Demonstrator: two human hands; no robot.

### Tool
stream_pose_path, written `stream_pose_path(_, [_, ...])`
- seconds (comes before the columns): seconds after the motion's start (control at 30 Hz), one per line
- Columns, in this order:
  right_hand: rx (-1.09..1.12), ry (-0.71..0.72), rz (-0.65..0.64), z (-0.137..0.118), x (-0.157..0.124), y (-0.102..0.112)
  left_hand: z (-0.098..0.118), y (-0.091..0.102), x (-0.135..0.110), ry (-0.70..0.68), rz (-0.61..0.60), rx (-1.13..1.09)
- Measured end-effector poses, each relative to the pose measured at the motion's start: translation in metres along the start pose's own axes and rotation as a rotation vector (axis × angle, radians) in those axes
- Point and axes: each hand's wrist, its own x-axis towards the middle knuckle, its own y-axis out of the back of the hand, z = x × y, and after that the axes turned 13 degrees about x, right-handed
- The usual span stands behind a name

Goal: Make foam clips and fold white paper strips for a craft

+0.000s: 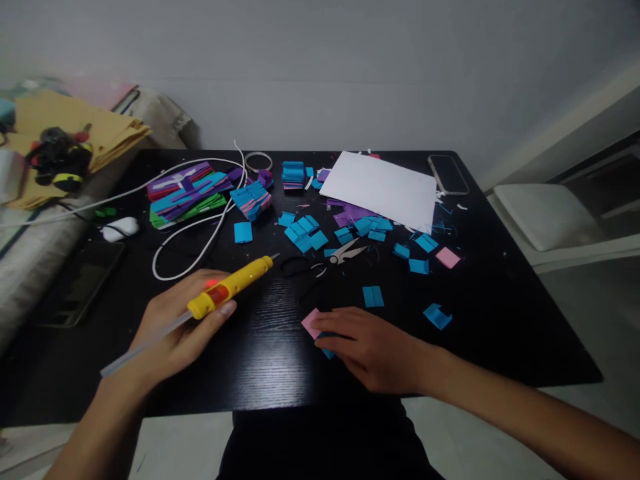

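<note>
Head view: seemingly partway along, with folded blue papers (301,233) scattered over the table (270,377) and bundled strips (187,190) lying apparently unused. Gripping a yellow glue gun (233,287) in fingers of the left hand (167,317). Covering part of a pink paper piece (311,323) with fingers of the right hand (373,347); cannot tell whether pinched or merely pressed.

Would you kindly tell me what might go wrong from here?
The scissors lie open near blue paper pieces, so reaching past might mean a cut. The yellow glue pen in the left hand could, if hot, burn the right hand touching the pink paper.
</note>
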Motion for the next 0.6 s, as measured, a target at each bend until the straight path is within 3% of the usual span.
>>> stream_pose_path(0.3, [-0.267, -0.17, 0.159, -0.016, -0.013, -0.022, 0.015, -0.014, 0.002, -0.088, -0.064, -0.119])
stream_pose_path(0.43, [-0.189, -0.12, 0.287, -0.011, -0.008, -0.028, 0.022, -0.016, 0.006, -0.13, -0.116, -0.174])
stream_pose_path(0.6, [-0.067, 0.007, 0.263, 0.0, -0.011, -0.02, 0.028, -0.016, 0.007, -0.139, -0.152, -0.207])
